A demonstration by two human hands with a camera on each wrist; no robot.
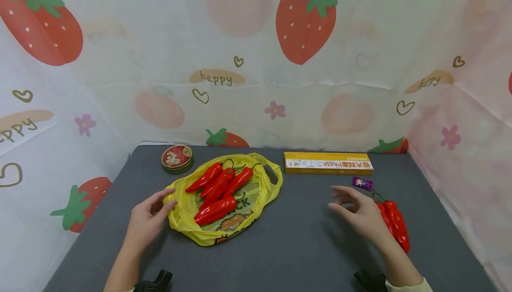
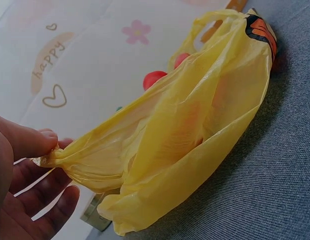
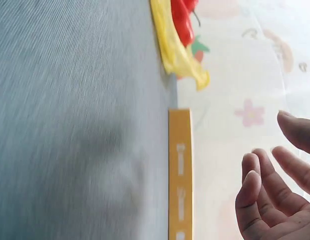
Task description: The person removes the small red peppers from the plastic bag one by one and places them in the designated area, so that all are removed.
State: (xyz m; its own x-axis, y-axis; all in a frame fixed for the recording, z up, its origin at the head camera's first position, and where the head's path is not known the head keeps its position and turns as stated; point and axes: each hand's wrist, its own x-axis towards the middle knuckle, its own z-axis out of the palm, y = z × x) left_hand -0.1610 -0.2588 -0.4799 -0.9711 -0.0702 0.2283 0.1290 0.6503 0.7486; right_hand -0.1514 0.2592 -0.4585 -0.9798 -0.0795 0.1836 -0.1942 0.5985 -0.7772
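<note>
My left hand (image 1: 145,222) pinches the left edge of a yellow plastic bag (image 1: 181,221). In the left wrist view, thumb and fingertip draw that edge of the bag (image 2: 169,150) into a gathered point. Several glossy red chili peppers (image 1: 218,187) with green stems lie on the bag, which is spread open with its sides crumpled up around them. My right hand (image 1: 362,214) hovers over the right side of the table, fingers loosely bent and holding nothing. Behind its wrist lie more red chili peppers (image 1: 396,225), partly hidden by the hand and forearm.
A long yellow pasta box (image 1: 328,170) lies along the table's back edge. In front of its right end is a small purple wrapped packet (image 1: 362,183). A round tin with a red lid (image 1: 177,156) stands at the back left. A strawberry-print cloth (image 1: 256,105) hangs behind the grey table (image 1: 288,247).
</note>
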